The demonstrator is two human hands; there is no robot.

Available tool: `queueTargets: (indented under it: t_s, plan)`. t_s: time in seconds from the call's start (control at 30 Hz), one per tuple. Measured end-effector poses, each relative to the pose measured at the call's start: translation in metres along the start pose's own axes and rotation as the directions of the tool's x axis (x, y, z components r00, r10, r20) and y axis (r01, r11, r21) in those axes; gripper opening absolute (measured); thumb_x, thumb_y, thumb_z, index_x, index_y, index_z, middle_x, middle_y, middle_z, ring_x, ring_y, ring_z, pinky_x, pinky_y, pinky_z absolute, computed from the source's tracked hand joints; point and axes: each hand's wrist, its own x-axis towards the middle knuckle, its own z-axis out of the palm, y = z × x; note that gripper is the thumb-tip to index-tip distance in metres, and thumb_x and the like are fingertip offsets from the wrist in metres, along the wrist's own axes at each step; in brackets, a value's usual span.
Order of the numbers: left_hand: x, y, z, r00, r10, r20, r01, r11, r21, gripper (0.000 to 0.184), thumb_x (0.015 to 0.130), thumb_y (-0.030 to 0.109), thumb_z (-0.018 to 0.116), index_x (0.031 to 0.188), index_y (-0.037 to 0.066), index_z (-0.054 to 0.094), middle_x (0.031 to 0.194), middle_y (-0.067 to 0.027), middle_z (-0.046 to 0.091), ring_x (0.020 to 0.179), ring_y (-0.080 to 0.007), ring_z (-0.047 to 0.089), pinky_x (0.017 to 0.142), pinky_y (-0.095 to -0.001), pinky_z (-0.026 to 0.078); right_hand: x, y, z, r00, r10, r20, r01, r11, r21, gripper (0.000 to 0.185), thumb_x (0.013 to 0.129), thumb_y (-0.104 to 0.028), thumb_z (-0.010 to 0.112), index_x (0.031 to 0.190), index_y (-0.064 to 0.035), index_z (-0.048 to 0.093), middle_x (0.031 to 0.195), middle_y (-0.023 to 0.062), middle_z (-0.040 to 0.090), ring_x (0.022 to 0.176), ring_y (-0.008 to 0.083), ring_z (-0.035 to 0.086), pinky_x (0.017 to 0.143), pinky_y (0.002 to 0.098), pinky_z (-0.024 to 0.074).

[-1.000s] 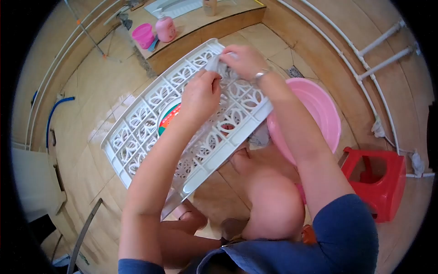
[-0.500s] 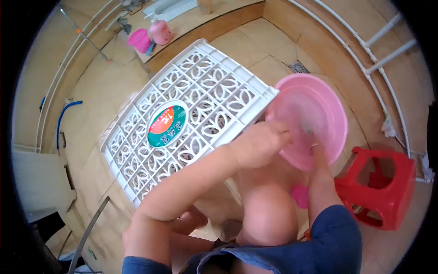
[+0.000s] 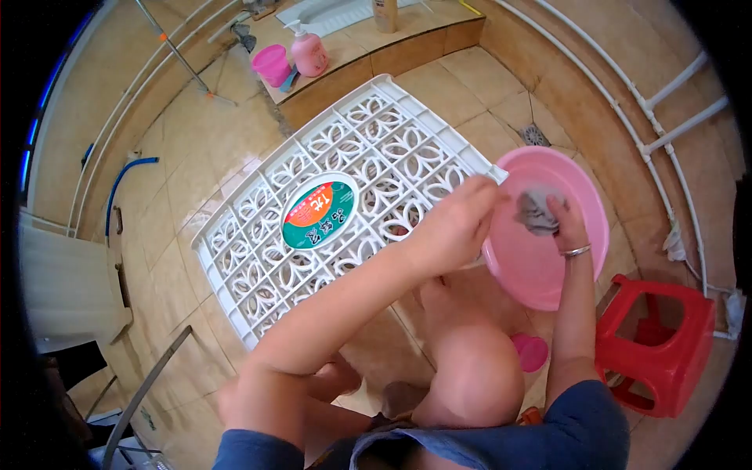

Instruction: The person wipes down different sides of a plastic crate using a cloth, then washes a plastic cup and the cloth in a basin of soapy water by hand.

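A white openwork plastic shelf panel (image 3: 270, 186) with a green and orange oval label lies tilted in front of me. My left hand (image 3: 458, 223) is closed at its near right corner, fingers curled over the edge; the fingertips are partly hidden. Over a pink basin (image 3: 599, 227) my right hand (image 3: 570, 223), with a bracelet at the wrist, grips a bunched wet grey cloth (image 3: 539, 210). Cloudy liquid shows inside the basin.
To the right stands a red plastic stool (image 3: 689, 337). A small pink cup (image 3: 533, 352) sits beside my knee. On the step at the back are a pink pump bottle (image 3: 310, 56) and a pink cup-like container (image 3: 271, 66). White pipes (image 3: 599, 82) run along the wall.
My right hand has lifted the grey cloth up out of the basin's liquid. My left hand has moved up to the panel's corner. The view has shifted slightly.
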Motion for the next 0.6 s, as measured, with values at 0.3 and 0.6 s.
queueTargets:
  t_s: [0.3, 0.6]
  plan:
    - [0.015, -0.052, -0.059, 0.814, -0.572, -0.103, 0.466, 0.749, -0.472, 0.038, 0.081, 0.013, 0.055, 0.115, -0.001, 0.046, 0.091, -0.0156, 0.059, 0.083, -0.0254, 0.057, 0.071, -0.033, 0.044, 0.035, -0.103, 0.188, 0.739, -0.537, 0.407, 0.669, 0.661, -0.341, 0.028, 0.075, -0.015, 0.066, 0.096, -0.0035, 0.053, 0.085, 0.0079, 0.06, 0.079, 0.0177, 0.058, 0.069, 0.0291, 0.0464]
    - [-0.008, -0.048, -0.082, 0.797, -0.513, -0.319, 0.602, 0.636, 0.483, 0.016, 0.078, 0.013, 0.049, 0.086, 0.0, 0.055, 0.081, -0.0245, 0.058, 0.079, -0.04, 0.055, 0.068, -0.0467, 0.044, 0.091, -0.043, 0.272, 0.77, -0.378, 0.514, 0.567, 0.039, -0.822, 0.035, 0.08, -0.039, 0.052, 0.086, -0.0055, 0.058, 0.088, 0.0175, 0.061, 0.082, 0.0321, 0.059, 0.073, 0.0409, 0.0459]
